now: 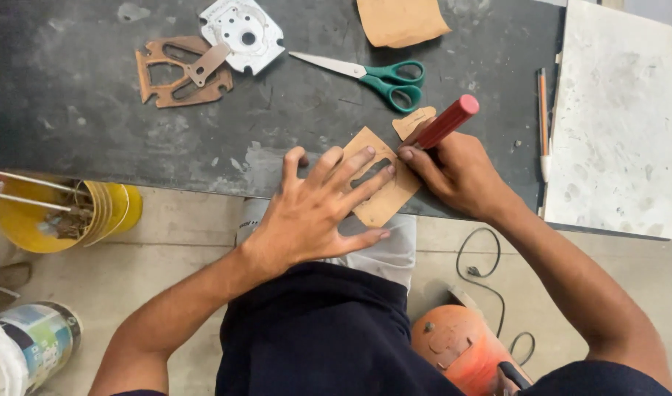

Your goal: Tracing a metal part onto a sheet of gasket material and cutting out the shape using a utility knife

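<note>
Two hands work one tan sheet (384, 192) at the worktop (94, 110) edge, below the scissors (380, 77). Left hand (318, 209): grip spread flat on the sheet; hold firm. Right hand (461, 172): grip pinching the red-handled tool (447, 122); keep fingers clear of its tip.
</note>
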